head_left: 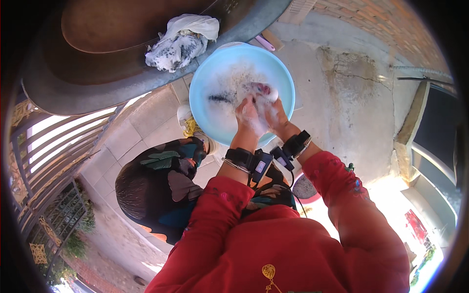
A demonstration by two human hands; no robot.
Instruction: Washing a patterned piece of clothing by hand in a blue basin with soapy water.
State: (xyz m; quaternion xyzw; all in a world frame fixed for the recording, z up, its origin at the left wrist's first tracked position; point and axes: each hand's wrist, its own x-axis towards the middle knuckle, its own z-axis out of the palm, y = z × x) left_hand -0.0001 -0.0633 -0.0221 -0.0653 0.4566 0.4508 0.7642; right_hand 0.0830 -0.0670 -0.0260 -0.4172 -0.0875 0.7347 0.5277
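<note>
A round light-blue basin (pixel 196 102) holds water topped with white suds. My left hand (pixel 248 116) and my right hand (pixel 276 115) are close together over its near right part, both foamy and closed. Between them they grip a wet, soapy cloth (pixel 262 89), of which a dark reddish, bunched end shows past my fingers. Foam and the hands hide the rest of it. A dark strip of fabric (pixel 220 98) pokes out of the suds to the left of my hands, apart from them.
Past the basin at the left, a wet white cloth with dark spots (pixel 178 49) lies on a dark stone ledge (pixel 112 83). A pink-handled brush (pixel 265 43) rests behind the basin. A white container with something yellow (pixel 185 117) stands at its left, above my knee.
</note>
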